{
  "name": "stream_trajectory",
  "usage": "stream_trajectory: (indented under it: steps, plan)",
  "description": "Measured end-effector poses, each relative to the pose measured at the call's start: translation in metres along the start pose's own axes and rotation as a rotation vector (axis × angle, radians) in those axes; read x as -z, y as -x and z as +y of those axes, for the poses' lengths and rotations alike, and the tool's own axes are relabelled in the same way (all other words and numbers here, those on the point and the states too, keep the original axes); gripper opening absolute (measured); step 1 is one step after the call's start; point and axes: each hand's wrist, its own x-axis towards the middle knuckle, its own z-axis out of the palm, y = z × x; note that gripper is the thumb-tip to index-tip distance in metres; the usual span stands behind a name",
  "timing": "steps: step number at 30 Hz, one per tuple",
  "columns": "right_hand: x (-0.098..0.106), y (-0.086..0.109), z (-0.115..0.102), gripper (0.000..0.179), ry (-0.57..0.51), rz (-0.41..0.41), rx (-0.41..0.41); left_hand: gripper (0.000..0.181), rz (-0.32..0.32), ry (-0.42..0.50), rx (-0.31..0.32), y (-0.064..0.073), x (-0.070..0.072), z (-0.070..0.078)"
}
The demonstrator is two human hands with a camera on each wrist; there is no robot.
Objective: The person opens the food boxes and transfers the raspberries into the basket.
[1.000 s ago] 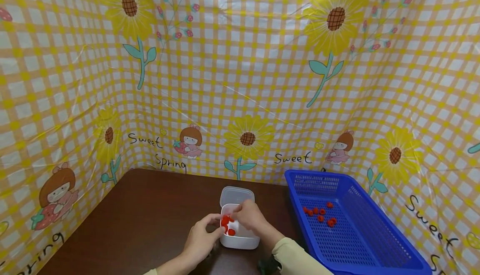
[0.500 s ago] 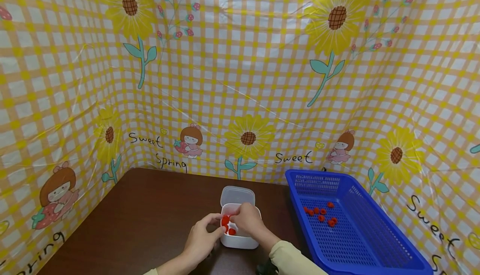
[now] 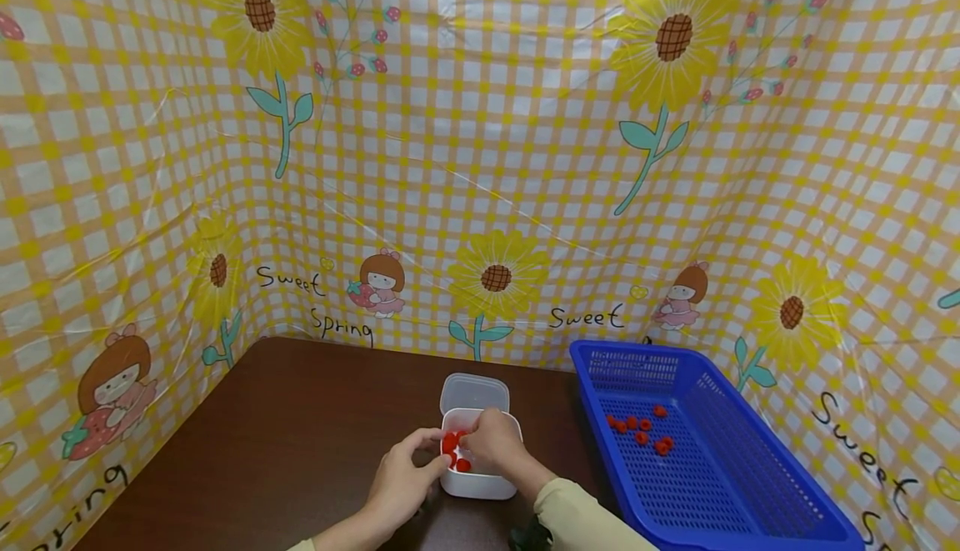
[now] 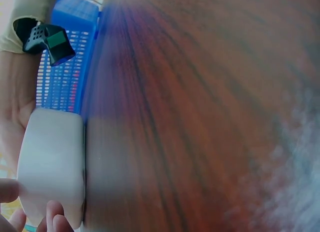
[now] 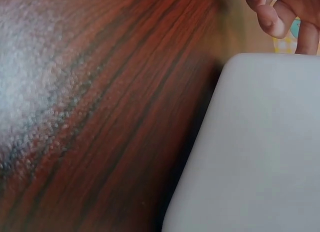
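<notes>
A white plastic container [image 3: 480, 487] stands on the brown table, its translucent lid [image 3: 475, 393] hinged back behind it. Several red raspberries [image 3: 450, 443] lie along its left side inside. My left hand [image 3: 405, 474] holds the container's left wall, thumb and index finger at the rim; the left wrist view shows fingertips [image 4: 55, 210] against the white side. My right hand [image 3: 497, 438] reaches down into the container with bent fingers, right beside the raspberries. Its fingertips are partly hidden, and I cannot tell whether they pinch a raspberry.
To the right stands a blue perforated basket [image 3: 720, 484] with several more red raspberries [image 3: 642, 424] near its left side. A black device [image 4: 55, 44] sits on the right wrist. Checked cloth [image 3: 555, 167] walls in the table's back and sides.
My right hand has shifted slightly within the container, its fingers now lower and close over the raspberries. The left hand, lid and basket look unmoved.
</notes>
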Motion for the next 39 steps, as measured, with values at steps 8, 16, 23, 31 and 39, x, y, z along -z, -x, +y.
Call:
stream_trajectory:
  steps: [8, 16, 23, 31, 39]
  plan:
    - [-0.0014, -0.0009, 0.0018, 0.029, -0.007, -0.009, -0.005, 0.033, 0.002, -0.006, -0.01, -0.0005, 0.0, -0.0012]
    - [-0.003, -0.0011, 0.0027, 0.026, -0.01, -0.021, -0.017, 0.033, 0.002, -0.007, 0.003, 0.0004, 0.0003, -0.002]
    - [-0.0027, 0.0003, 0.0011, 0.031, 0.0, -0.012, 0.011, 0.032, 0.007, -0.015, -0.007, 0.0001, -0.0004, -0.0005]
    - [-0.0002, 0.0014, -0.0017, 0.026, -0.004, -0.018, 0.017, 0.032, 0.008, -0.021, -0.007, -0.0004, 0.0004, 0.0]
    - [0.0, 0.0027, -0.0029, 0.025, 0.033, -0.017, 0.002, 0.032, 0.007, -0.014, -0.002, 0.0005, -0.0008, -0.0013]
